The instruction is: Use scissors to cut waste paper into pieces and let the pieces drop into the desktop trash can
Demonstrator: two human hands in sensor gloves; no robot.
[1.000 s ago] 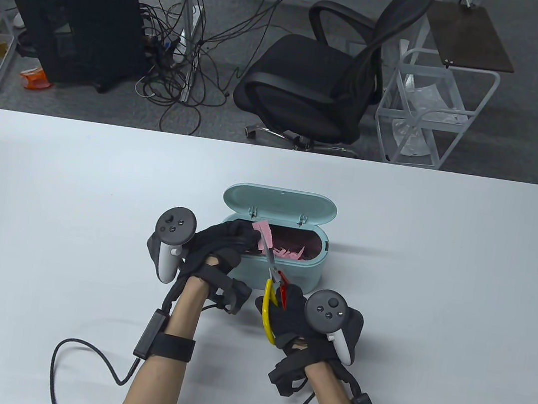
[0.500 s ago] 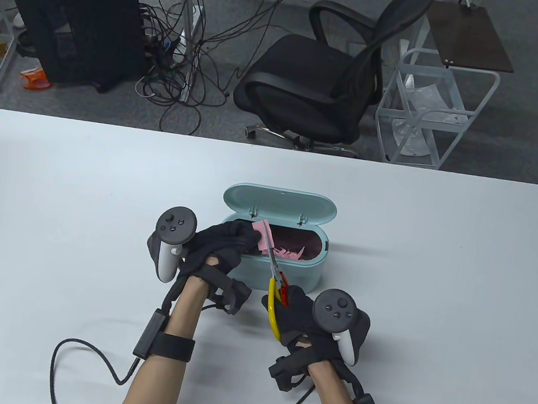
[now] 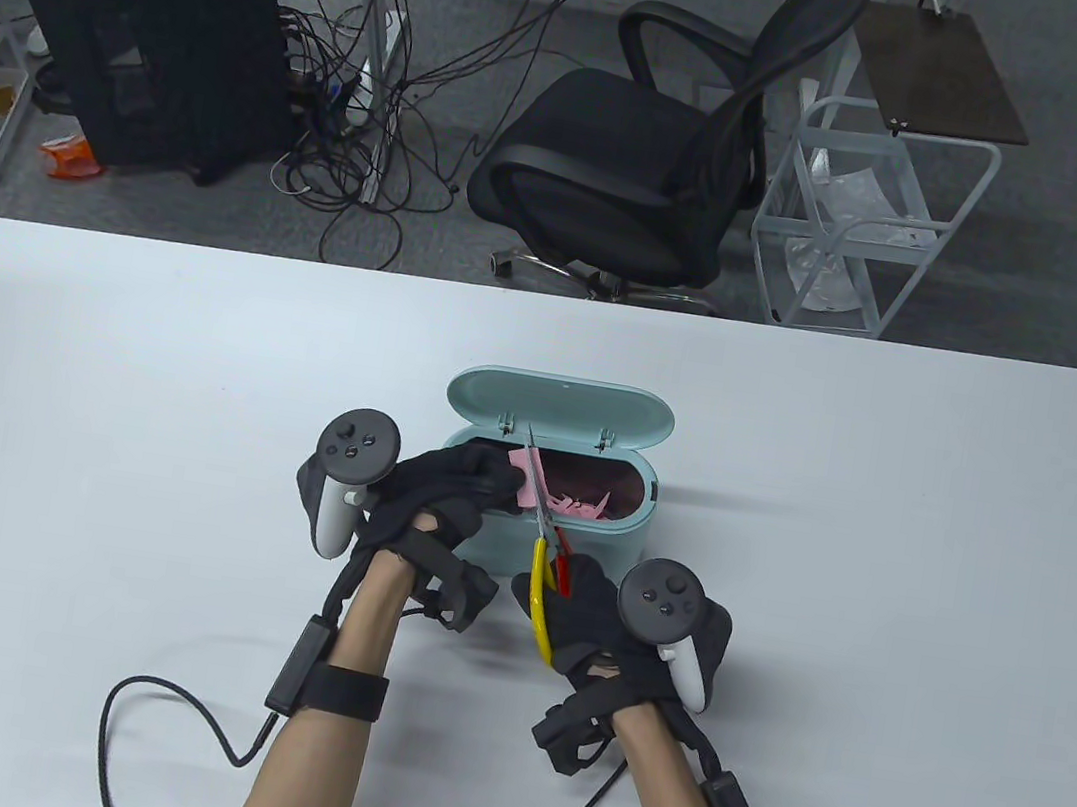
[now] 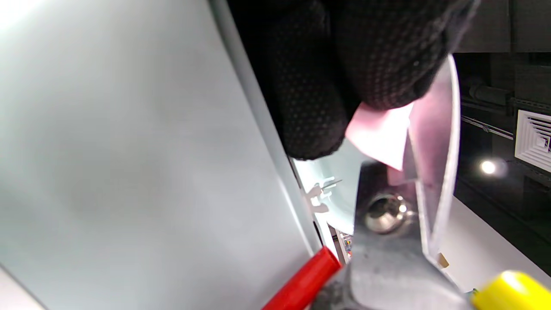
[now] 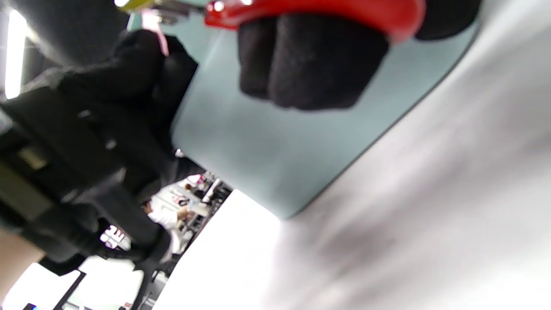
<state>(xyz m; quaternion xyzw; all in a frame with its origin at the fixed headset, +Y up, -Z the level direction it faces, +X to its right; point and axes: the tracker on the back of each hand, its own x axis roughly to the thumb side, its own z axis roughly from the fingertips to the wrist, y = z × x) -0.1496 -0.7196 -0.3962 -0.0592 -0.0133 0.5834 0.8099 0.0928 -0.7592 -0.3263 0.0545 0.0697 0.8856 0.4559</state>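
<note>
On the table (image 3: 97, 378), the open bin (image 3: 570, 530) holds pink scraps. Over its left end, the left hand (image 3: 445, 491) pinches a small paper (image 3: 517, 466), light and floppy (best held close to the cut line). The right hand (image 3: 596, 625), fingers curled through the handles, holds scissors (image 3: 538, 505) pointing far, blades nearly closed on the paper.
</note>
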